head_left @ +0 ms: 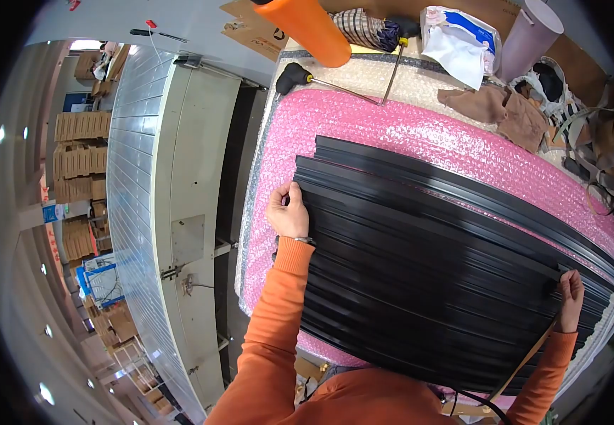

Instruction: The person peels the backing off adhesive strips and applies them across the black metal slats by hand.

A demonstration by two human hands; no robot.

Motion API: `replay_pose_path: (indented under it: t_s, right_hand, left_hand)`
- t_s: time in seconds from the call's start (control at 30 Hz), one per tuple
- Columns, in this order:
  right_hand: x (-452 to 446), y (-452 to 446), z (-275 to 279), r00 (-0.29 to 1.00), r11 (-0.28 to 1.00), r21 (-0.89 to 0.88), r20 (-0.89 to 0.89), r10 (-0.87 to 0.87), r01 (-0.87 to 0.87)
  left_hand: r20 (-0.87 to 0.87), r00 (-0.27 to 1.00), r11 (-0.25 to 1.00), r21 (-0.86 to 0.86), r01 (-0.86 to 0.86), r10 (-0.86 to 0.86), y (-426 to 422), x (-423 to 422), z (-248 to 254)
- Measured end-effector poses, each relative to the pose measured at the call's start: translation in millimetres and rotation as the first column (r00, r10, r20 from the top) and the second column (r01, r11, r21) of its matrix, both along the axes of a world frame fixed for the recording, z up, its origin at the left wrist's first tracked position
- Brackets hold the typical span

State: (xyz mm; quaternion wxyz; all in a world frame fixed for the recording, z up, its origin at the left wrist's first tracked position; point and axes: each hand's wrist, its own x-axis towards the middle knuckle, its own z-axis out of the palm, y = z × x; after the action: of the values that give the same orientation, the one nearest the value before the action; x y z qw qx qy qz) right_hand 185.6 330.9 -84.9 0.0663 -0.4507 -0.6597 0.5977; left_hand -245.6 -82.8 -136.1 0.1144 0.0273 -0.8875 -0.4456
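Several long black ribbed strips (406,262) lie side by side on pink bubble wrap (392,117). My left hand (289,211) pinches the left end of one black strip near its upper corner, with thumb and fingers pressed together. Far to the right, my right hand (570,292) is closed at the other end of a strip, fingers together at its edge. Beyond them, another black strip (463,184) lies apart, with a thin line of pink showing between. A brown strap (526,360) hangs down beside my right hand.
Two black-handled screwdrivers (342,90) lie beyond the strips. Behind stand an orange bottle (307,32), a tissue pack (460,42), a lilac tumbler (531,37) and brown cloth gloves (505,113). A roller conveyor (133,177) runs at left, with cardboard stacks (80,156) past it.
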Motion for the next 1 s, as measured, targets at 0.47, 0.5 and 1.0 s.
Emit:
replay_pose_path:
  t_s: [0.47, 0.5, 1.0]
  right_hand:
    - [2.6, -3.8, -0.9, 0.998, 1.000, -0.020, -0.058, -0.014, 0.013]
    - [2.7, -4.2, -1.2, 0.998, 1.000, -0.020, -0.058, -0.012, 0.011]
    - [-18.7, -13.8, 27.2, 0.997, 0.980, 0.190, 0.065, 0.046, -0.058]
  left_hand:
    - [0.002, 1.000, 0.998, -0.063, -0.023, 0.023, 4.6, 1.5, 2.6]
    - [0.001, 1.000, 0.997, -0.072, -0.022, 0.022, 3.8, 1.2, 1.5]
    - [0.391, 0.882, 0.961, 0.032, 0.273, -0.264, -49.0, -51.6, -15.2]
